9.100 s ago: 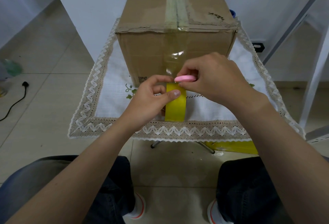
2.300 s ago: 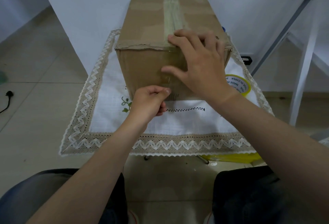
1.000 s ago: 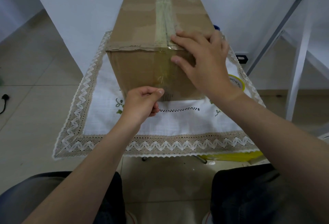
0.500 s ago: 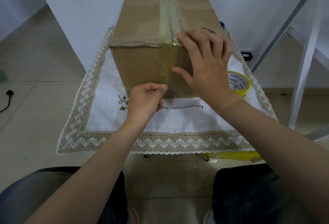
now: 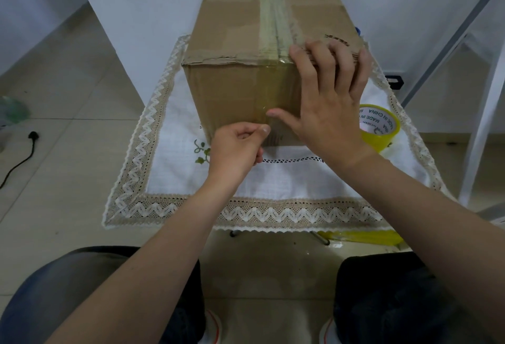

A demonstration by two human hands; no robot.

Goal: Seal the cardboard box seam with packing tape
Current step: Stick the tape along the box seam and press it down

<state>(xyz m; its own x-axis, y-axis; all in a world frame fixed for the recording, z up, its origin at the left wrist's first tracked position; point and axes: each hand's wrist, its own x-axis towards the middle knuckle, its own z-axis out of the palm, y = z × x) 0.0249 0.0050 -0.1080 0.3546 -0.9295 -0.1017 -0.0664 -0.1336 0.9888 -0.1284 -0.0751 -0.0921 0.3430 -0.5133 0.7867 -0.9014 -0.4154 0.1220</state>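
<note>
A brown cardboard box (image 5: 232, 43) stands on a small table. A strip of clear tape (image 5: 273, 24) runs along its top seam and down the near face. My right hand (image 5: 328, 98) lies flat over the box's near top edge, fingers spread on top, thumb pressed on the tape on the front face. My left hand (image 5: 236, 149) is curled at the bottom of the front face, its thumb tip against the tape's lower end. A yellow tape roll (image 5: 378, 126) lies on the cloth to the right of the box, partly hidden by my right wrist.
A white tablecloth (image 5: 169, 136) with a lace border covers the table. A white metal frame (image 5: 481, 114) stands at the right. A black cord and plug (image 5: 27, 144) lie on the tiled floor at left. Yellow plastic (image 5: 360, 237) shows under the table's front edge.
The pink cutter and the tape roll have left my hands; the roll lies at the right. My right hand's fingers have slid a little along the box's top edge; my left hand stays low.
</note>
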